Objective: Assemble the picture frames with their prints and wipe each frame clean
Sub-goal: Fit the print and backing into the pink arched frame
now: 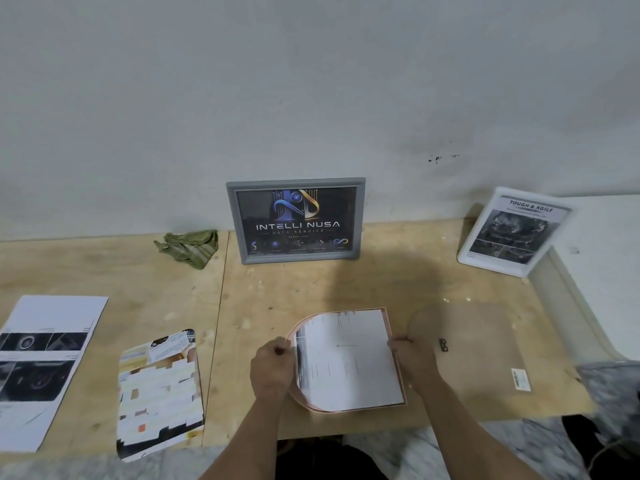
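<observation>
Far on our plywood desk [311,289], grey frame [295,220] reading "INTELLI NUSA DATA SERVICE", white frame [512,233] headed "TOUGH & AGILE", our left hand [272,370] and right hand [414,358] fingers gripping the curled white print [346,358], its text blurred

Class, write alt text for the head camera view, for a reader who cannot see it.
Two hands, left hand and right hand, hold a white print on a pink-edged frame on a wooden table. Behind stand a grey framed print and white framed print, beside a green cloth.
</observation>
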